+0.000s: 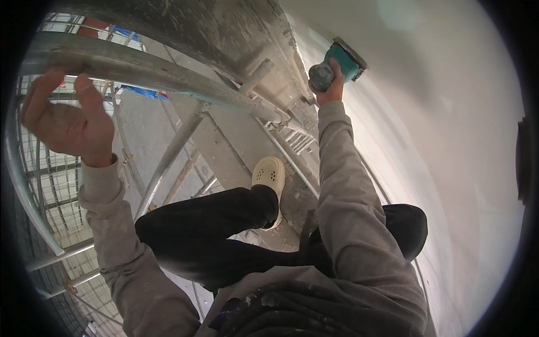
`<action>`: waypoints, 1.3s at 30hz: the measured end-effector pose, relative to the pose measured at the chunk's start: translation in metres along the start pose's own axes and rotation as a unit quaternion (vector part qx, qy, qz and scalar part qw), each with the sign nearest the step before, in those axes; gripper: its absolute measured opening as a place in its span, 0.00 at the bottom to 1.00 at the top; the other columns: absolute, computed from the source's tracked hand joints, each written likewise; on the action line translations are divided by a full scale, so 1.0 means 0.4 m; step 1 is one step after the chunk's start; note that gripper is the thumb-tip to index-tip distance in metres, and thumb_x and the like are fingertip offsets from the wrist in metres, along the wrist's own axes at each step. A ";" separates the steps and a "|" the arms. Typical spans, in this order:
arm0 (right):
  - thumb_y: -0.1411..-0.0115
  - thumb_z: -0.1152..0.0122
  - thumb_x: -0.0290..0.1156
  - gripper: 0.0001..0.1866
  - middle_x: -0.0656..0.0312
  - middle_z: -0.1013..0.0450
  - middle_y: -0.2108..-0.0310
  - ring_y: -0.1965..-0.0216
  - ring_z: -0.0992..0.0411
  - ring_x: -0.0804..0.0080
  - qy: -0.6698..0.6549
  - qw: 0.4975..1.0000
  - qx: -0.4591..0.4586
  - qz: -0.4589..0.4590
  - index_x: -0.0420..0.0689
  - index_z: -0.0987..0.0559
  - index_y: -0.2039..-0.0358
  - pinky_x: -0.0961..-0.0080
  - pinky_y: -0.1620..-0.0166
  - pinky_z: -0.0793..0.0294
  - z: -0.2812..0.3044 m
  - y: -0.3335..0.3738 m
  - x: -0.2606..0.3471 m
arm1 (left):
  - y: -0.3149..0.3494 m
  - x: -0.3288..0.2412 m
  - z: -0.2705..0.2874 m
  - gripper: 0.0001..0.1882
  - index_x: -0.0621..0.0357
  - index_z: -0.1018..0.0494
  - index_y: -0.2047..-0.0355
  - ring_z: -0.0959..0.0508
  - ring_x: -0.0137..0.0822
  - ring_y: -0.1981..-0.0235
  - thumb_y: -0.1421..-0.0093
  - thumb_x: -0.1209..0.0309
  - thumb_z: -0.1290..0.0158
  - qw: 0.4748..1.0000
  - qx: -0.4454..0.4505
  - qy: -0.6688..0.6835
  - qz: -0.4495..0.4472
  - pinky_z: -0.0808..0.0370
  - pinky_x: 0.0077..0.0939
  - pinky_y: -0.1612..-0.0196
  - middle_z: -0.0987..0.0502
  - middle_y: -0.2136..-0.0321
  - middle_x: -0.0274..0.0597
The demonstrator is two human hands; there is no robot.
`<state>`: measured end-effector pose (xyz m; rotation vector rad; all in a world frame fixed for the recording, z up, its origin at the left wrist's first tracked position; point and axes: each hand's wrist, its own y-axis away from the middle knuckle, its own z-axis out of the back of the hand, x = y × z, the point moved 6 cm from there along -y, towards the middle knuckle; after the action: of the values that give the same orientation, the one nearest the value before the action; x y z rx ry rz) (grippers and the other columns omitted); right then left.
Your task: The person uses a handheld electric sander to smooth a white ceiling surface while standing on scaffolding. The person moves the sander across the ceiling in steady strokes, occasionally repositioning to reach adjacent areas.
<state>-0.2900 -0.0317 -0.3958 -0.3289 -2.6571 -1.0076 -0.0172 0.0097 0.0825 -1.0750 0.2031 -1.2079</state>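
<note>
My right hand (332, 87) is wrapped round the body of a teal and dark-grey power sander (349, 63) at the upper right. The sander's flat pad lies against a smooth white wall (443, 129). On the left, my left hand (72, 115) is raised with its palm showing, thumb and fingers apart and curved. Its fingertips come up to the underside of a thick grey scaffold tube (140, 68); whether they touch it I cannot tell. I see nothing in that hand.
A dusty grey board (236, 33) runs across the top. Scaffold poles (173, 151) and wire mesh (59, 194) stand at left. My foot in a cream clog (268, 175) rests on grey planks (216, 140), with gaps between the structures beside it. A dark object (523, 163) sits at the right rim.
</note>
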 end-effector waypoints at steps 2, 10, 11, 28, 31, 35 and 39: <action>0.50 0.33 0.50 0.27 0.63 0.26 0.60 0.58 0.26 0.63 0.035 0.998 0.043 0.026 0.54 0.28 0.53 0.51 0.56 0.31 -0.027 -0.012 0.011 | 0.061 0.045 0.014 0.26 0.71 0.39 0.49 0.26 0.37 0.59 0.44 0.75 0.41 0.993 -0.069 -0.006 0.094 0.28 0.25 0.51 0.30 0.54 0.46; 0.49 0.35 0.52 0.27 0.60 0.26 0.60 0.57 0.27 0.59 0.043 0.996 0.065 0.038 0.52 0.28 0.54 0.49 0.51 0.30 -0.057 0.006 0.017 | 0.157 0.134 -0.191 0.24 0.62 0.37 0.49 0.27 0.37 0.67 0.39 0.59 0.50 0.715 -0.030 0.513 0.475 0.26 0.41 0.54 0.32 0.70 0.37; 0.49 0.35 0.52 0.27 0.60 0.26 0.60 0.57 0.26 0.59 0.041 0.996 0.074 0.035 0.52 0.28 0.54 0.49 0.52 0.29 -0.042 -0.002 0.021 | 0.165 0.136 -0.207 0.23 0.61 0.36 0.50 0.28 0.35 0.68 0.39 0.57 0.52 0.690 -0.005 0.554 0.466 0.27 0.42 0.56 0.33 0.72 0.36; 0.48 0.34 0.50 0.25 0.61 0.27 0.59 0.57 0.27 0.60 0.024 0.996 0.082 0.026 0.52 0.29 0.54 0.48 0.50 0.33 -0.178 0.093 0.062 | 0.165 0.131 -0.214 0.22 0.57 0.35 0.52 0.37 0.31 0.69 0.41 0.56 0.53 0.659 -0.003 0.582 0.476 0.37 0.39 0.56 0.41 0.72 0.33; 0.48 0.34 0.50 0.26 0.62 0.27 0.59 0.57 0.26 0.59 0.032 0.992 0.107 0.062 0.52 0.29 0.53 0.48 0.50 0.33 -0.182 0.099 0.082 | 0.178 0.143 -0.212 0.23 0.57 0.35 0.52 0.37 0.31 0.70 0.41 0.56 0.53 0.651 -0.004 0.595 0.471 0.38 0.39 0.55 0.41 0.73 0.32; 0.49 0.34 0.50 0.26 0.62 0.27 0.59 0.56 0.27 0.60 0.036 0.988 0.133 0.064 0.53 0.29 0.53 0.47 0.50 0.34 -0.224 0.147 0.104 | 0.180 0.146 -0.205 0.24 0.57 0.36 0.51 0.38 0.30 0.70 0.42 0.55 0.53 0.645 -0.018 0.592 0.483 0.38 0.38 0.55 0.42 0.73 0.32; 0.49 0.33 0.49 0.26 0.61 0.27 0.57 0.55 0.29 0.60 0.022 0.994 0.093 0.048 0.53 0.29 0.53 0.48 0.50 0.34 -0.183 0.094 0.083 | 0.180 0.143 -0.216 0.24 0.57 0.34 0.52 0.34 0.31 0.71 0.41 0.53 0.54 0.658 -0.027 0.577 0.483 0.35 0.39 0.58 0.39 0.74 0.33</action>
<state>-0.2965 -0.0500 -0.3090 -0.3843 -2.6414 -0.7236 -0.0026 -0.0893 0.0053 0.0460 1.5963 -0.6788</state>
